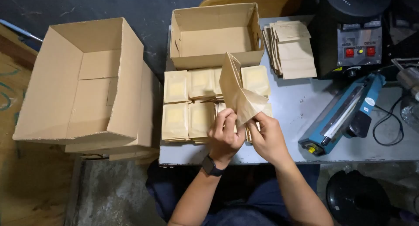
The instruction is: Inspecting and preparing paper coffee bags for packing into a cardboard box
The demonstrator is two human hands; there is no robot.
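Left hand: closed on the lower edge of a brown paper pouch, thumb and fingers pinching it; a dark watch sits on the wrist.
Right hand: closed on the same pouch at its lower right corner, fingertips just beside those of the left hand.
Pouch: held above the bench, tilted, its mouth end pointing up toward the small box; the paper is creased where the hands grip it.
Packets: flat tan packets in stacked rows on the bench, directly under and left of the pouch; some are hidden behind the hands.
Small box: open cardboard box at the far edge of the bench, touching the back row of packets.
Large box: open cardboard box left of the bench, resting on flattened cardboard, well apart from the hands.
Pouch stack: loose pile of empty brown pouches right of the small box.
Sealer: blue bar-type heat sealer lying at an angle on the right of the bench, near the right hand.
Black machine: dark unit with red buttons behind the sealer, just beside the pouch stack.
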